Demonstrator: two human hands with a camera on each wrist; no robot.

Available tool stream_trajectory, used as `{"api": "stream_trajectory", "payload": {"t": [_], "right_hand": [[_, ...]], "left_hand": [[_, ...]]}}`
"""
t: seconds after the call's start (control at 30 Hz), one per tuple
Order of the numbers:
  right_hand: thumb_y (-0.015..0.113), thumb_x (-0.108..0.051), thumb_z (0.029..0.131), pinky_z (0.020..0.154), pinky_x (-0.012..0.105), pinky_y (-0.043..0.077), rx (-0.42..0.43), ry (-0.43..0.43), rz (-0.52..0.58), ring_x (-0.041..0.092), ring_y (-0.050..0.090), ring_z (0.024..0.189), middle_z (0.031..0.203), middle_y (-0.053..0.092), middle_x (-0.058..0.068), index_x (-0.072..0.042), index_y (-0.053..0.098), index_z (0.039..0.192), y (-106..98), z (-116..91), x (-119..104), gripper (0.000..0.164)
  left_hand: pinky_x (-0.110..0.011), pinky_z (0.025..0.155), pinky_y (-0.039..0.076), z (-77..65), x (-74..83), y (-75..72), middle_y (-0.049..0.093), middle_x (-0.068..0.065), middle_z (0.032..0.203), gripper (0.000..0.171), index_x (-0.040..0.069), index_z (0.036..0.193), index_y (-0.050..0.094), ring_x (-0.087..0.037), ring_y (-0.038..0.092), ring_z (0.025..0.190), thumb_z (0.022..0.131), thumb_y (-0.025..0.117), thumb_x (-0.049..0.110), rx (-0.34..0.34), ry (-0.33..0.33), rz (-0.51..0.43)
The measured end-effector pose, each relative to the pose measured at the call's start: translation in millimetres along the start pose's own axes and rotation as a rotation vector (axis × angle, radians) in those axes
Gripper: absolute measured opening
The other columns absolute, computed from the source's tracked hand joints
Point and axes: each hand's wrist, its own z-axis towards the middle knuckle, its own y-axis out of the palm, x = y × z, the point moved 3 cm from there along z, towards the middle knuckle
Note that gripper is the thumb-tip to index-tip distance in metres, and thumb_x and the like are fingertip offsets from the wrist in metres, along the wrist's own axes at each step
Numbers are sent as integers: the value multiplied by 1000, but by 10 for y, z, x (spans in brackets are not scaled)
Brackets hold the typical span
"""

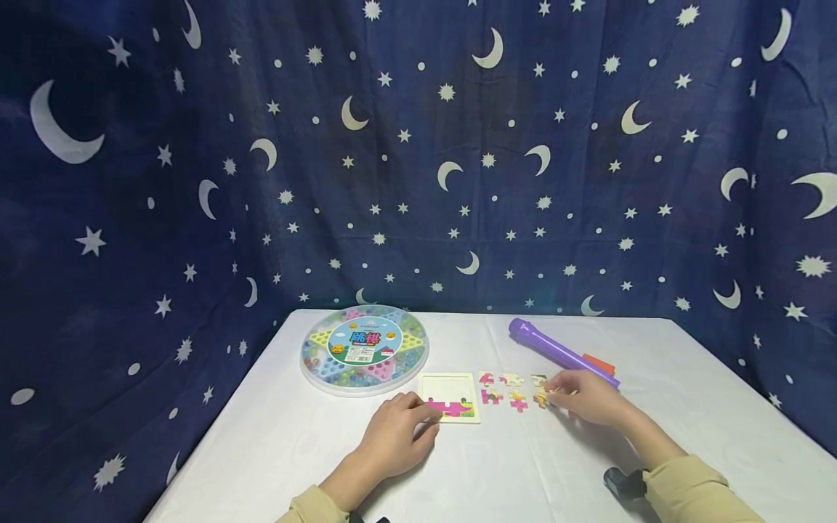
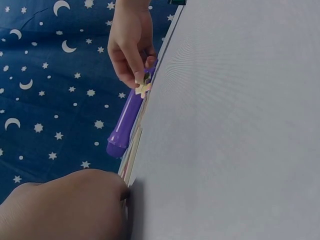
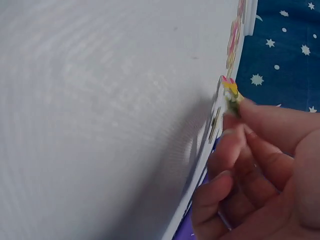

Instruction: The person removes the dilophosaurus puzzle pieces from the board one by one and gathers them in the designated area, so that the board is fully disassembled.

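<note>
My right hand (image 1: 585,396) pinches a small jigsaw puzzle piece (image 3: 231,89) between thumb and forefinger. Yellow, pink and green show on that piece, and its far end is hidden by the fingertips. To its left lie several loose puzzle pieces (image 1: 518,401) in two rows. A square puzzle tray (image 1: 475,398) with a pale frame has pink and green pieces fitted along its lower part. My left hand (image 1: 399,432) rests at the tray's lower left corner, its fingers touching the frame; some fingertips are hidden in the left wrist view.
Behind the tray at the left lies a round Chinese checkers box (image 1: 366,349) with marbles. A purple toy microphone (image 1: 556,350) lies behind my right hand, with an orange object (image 1: 599,364) beside it. A starry dark blue curtain (image 1: 418,181) hangs around the white table (image 1: 497,472).
</note>
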Motion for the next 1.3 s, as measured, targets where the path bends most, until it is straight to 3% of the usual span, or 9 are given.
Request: {"api": "stream_trajectory", "payload": {"t": [0.37,0.67,0.93,1.1,1.3], "right_hand": [[83,-19,85,71,40,52,21,-36,-183,17,59,79,91,68,-1,-12,73,97,-15,-12,-73,17],[81,-20,87,77,44,51,18,-56,-196,16,59,81,93,69,-3,-15,72,96,70,80,-292,14],[80,-19,89,85,48,51,-31,-105,-169,15,59,86,92,69,-7,-18,73,95,404,258,-738,9],[77,-16,89,90,51,50,-72,-223,-158,20,64,93,89,69,-9,-16,76,96,654,329,-1081,7],[76,-14,89,93,53,50,-147,-294,-135,24,65,97,92,71,-4,-14,78,101,930,395,-1355,12]], "left_hand": [[-34,73,53,-5,-12,10,68,7,91,8,20,97,79,-12,64,84,91,74,21,104,15,21],[-34,66,50,-7,-47,-33,62,9,80,3,18,87,76,-11,58,75,86,77,20,177,-57,87],[-40,72,51,-10,-73,-34,67,2,84,8,16,90,79,-20,64,82,88,76,23,197,-166,150],[-41,74,51,3,-77,-34,69,3,87,9,17,92,81,-20,65,85,89,76,23,177,-185,154],[-41,72,51,10,-73,-49,68,4,86,10,16,93,82,-19,64,82,87,76,21,153,-180,170]]}}
